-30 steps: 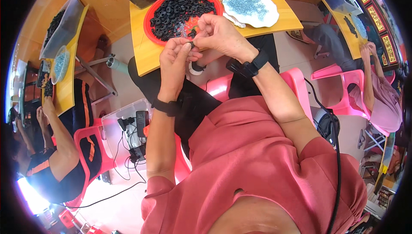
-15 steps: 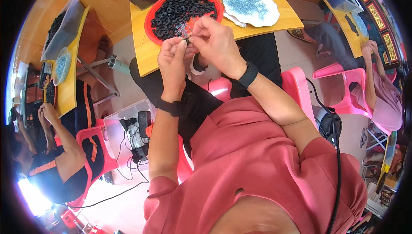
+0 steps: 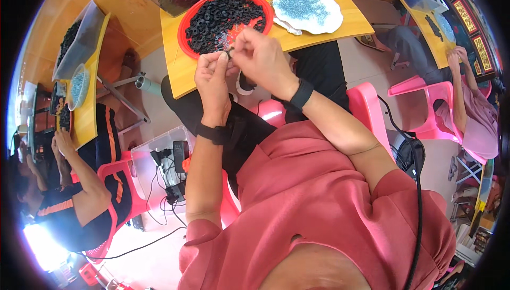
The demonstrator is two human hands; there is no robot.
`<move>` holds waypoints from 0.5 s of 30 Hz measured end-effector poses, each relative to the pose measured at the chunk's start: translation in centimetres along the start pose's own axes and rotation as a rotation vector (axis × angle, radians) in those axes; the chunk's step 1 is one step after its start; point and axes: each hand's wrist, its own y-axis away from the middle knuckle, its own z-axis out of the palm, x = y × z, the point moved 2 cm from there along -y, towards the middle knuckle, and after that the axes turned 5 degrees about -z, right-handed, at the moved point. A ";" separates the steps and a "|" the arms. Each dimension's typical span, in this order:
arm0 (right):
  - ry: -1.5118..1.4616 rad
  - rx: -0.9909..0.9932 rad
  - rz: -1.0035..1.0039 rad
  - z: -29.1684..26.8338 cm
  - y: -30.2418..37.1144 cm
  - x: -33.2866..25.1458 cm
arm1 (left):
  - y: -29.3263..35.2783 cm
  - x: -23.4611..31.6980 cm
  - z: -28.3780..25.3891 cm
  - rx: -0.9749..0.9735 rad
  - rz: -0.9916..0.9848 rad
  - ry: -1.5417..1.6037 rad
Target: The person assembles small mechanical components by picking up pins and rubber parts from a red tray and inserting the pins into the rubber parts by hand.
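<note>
My left hand (image 3: 213, 80) pinches a small dark ring-like piece (image 3: 230, 53) between thumb and fingertips, just off the near rim of a round red tray (image 3: 183, 34). My right hand (image 3: 265, 61) has its fingers bent together close beside that piece; anything in them is too small to make out. Many black plastic parts (image 3: 223, 16) with holes fill the tray, and a few tiny clear bits lie on its red bottom. To the right, a white scalloped dish (image 3: 333, 20) carries a heap of small pale-blue transparent pieces (image 3: 304, 5).
Clear bins (image 3: 183, 3) of black parts stand at the back of the yellow table (image 3: 353, 21). Pink chairs (image 3: 366, 109) surround me. Co-workers sit left and right at similar tables. A clear box (image 3: 159, 144) with cables and adapters is on the floor at left.
My right hand has shifted slightly down and its fingertips turned at the small piece. The left hand keeps its pinch almost in place. The view has moved a little.
</note>
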 end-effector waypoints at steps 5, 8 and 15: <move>0.326 -0.025 -0.204 0.7 1.1 -1.0 | 0.0 -0.2 -0.2 0.019 -0.046 0.036; 0.440 -0.030 -0.233 1.1 1.2 -1.2 | -0.2 -0.6 -0.4 0.030 -0.081 0.098; 0.465 0.000 -0.300 1.1 1.1 -0.7 | 0.3 -0.2 0.2 0.034 -0.152 0.217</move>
